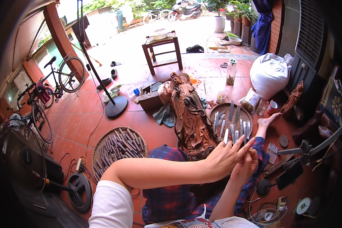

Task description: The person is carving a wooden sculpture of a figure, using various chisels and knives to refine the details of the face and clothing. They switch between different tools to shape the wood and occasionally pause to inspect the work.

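Observation:
My left hand (221,160) reaches across my body, its fingers stretched out and overlapping my right hand. My right hand (245,165) is raised beside it with fingers curled; whatever they hold, if anything, is hidden. Just beyond both hands, a round woven tray (213,111) carries several carving tools with pale metal blades (232,131). A carved wooden statue (190,110) of a robed figure lies in front of me, its head pointing away and its lower end near my left forearm. To the left, another round basket (143,140) is filled with wooden-handled tools (119,146).
A lamp stand's round base (116,106) and a fan (26,157) stand left. Far ahead is a wooden stool (162,45). A white sack (270,76), a jar (231,72) and a red cup (272,107) are at right. My bare foot (268,123) rests beside the tray.

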Demonstrator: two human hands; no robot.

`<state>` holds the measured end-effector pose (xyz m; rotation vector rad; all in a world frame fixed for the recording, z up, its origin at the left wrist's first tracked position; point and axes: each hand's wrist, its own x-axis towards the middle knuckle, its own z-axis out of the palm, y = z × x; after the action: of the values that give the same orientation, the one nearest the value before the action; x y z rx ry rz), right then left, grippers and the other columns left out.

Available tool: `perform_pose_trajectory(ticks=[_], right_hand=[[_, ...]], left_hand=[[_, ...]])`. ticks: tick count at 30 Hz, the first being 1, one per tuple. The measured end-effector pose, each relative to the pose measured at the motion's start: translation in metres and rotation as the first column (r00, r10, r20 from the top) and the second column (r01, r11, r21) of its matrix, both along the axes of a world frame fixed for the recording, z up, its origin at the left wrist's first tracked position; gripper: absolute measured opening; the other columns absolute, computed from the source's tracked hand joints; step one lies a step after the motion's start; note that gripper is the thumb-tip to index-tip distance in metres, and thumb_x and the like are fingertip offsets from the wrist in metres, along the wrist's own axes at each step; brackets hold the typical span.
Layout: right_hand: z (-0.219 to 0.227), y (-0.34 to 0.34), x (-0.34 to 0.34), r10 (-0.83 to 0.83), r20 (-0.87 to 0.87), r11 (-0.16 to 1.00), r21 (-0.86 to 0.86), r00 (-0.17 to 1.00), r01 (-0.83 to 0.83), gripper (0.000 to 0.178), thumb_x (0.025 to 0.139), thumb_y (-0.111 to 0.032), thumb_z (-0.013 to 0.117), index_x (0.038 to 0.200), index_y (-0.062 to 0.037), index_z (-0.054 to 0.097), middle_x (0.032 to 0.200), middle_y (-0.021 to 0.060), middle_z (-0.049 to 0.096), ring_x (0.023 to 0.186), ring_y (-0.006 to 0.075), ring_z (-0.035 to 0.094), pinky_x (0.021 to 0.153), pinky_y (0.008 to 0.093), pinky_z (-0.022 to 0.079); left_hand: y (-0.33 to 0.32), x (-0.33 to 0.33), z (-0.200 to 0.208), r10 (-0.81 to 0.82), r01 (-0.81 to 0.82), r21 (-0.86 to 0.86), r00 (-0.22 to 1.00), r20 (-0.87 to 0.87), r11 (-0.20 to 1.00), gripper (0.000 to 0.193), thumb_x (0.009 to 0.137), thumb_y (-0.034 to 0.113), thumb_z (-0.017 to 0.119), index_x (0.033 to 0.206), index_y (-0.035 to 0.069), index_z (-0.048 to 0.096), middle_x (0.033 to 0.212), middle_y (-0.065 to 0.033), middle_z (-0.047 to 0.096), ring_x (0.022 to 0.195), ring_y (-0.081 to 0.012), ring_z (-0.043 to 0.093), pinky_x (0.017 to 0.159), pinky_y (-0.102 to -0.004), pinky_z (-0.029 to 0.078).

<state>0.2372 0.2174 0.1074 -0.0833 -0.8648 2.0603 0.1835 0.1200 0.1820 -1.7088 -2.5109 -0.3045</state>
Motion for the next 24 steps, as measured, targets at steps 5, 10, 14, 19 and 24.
perform_pose_trajectory(ticks=[5,10,14,19,24], right_hand=[[-0.004,-0.001,-0.003,-0.044,0.081,0.996,-0.069,0.996,0.049,0.009,0.088,0.000,0.056,0.080,-0.0024,0.057,0.079,0.0030,0.059,0.074,0.0087,0.053,0.070,0.0235,0.043],[-0.002,-0.001,0.000,-0.191,0.077,0.964,0.201,0.978,0.173,0.005,0.087,0.005,0.060,0.087,0.0011,0.057,0.092,0.0083,0.061,0.086,0.0133,0.059,0.077,0.0257,0.049],[0.011,-0.007,-0.002,-0.322,0.046,0.850,0.455,0.946,0.267,0.013,0.085,0.010,0.063,0.094,0.0026,0.057,0.105,0.0105,0.058,0.093,0.0163,0.062,0.086,0.0288,0.052],[-0.013,0.007,0.001,-0.325,0.000,0.794,0.544,0.946,0.272,0.016,0.082,0.012,0.066,0.091,0.0021,0.057,0.102,0.0099,0.058,0.093,0.0159,0.061,0.086,0.0284,0.051],[-0.005,0.006,0.001,-0.340,-0.015,0.741,0.612,0.940,0.278,0.019,0.077,0.013,0.070,0.086,0.0000,0.059,0.093,0.0090,0.059,0.085,0.0153,0.058,0.079,0.0267,0.049]], left_hand=[[0.000,-0.003,-0.002,-0.027,0.023,0.059,0.997,0.069,0.998,0.089,0.079,0.016,0.062,0.153,0.000,0.015,0.144,-0.0290,0.041,0.104,-0.0330,0.062,0.075,-0.0396,0.050],[-0.002,-0.010,0.021,-0.054,0.032,0.055,0.878,0.475,0.998,0.085,0.081,0.016,0.061,0.150,-0.007,0.017,0.136,-0.0317,0.048,0.098,-0.0374,0.064,0.081,-0.0414,0.050],[-0.006,-0.026,0.033,-0.058,0.040,0.043,0.652,0.756,0.998,0.071,0.083,0.015,0.057,0.144,-0.009,0.029,0.129,-0.0323,0.054,0.110,-0.0376,0.061,0.094,-0.0386,0.048],[-0.004,-0.042,0.034,-0.066,0.153,0.005,0.399,0.915,0.988,0.056,0.082,0.015,0.056,0.133,-0.006,0.048,0.128,-0.0274,0.058,0.124,-0.0292,0.055,0.104,-0.0353,0.042],[-0.005,-0.043,0.029,-0.079,0.159,0.019,0.382,0.921,0.987,0.047,0.082,0.016,0.056,0.124,-0.005,0.056,0.113,-0.0210,0.066,0.106,-0.0241,0.062,0.094,-0.0352,0.046]])
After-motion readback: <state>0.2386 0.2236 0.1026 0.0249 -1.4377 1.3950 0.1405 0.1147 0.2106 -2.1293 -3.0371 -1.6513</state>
